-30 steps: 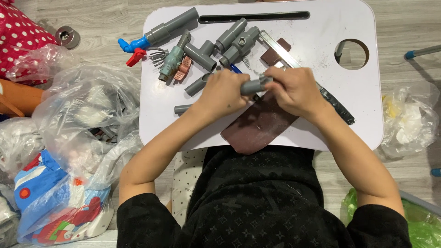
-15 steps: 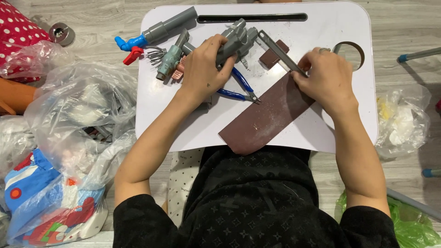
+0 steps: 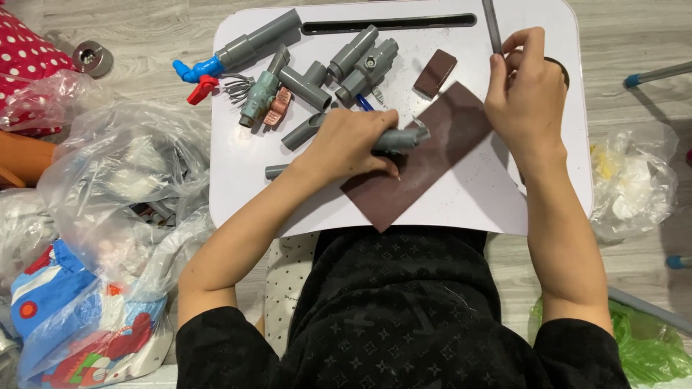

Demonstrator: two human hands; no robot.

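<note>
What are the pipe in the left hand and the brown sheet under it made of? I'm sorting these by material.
The short pipe in the left hand looks like matte grey plastic, uniformly coloured. The brown sheet looks like sandpaper: thin, flat, dull, dusted pale.

Resting on a grey wood-plank floor (image 3: 634, 43): a white lap counter (image 3: 245, 180) with a long slot along its far edge. Lying on the counter: a brown sandpaper sheet (image 3: 425, 169), a small brown block (image 3: 435, 73), grey pipe fittings (image 3: 339, 68), a pipe with a blue valve and red handle (image 3: 216, 61), and a green valve (image 3: 259, 90). Sitting on the floor beside it: clear plastic bags (image 3: 115, 173) at the left, another bag (image 3: 627, 184) at the right, and a metal ring (image 3: 93, 59).
</note>
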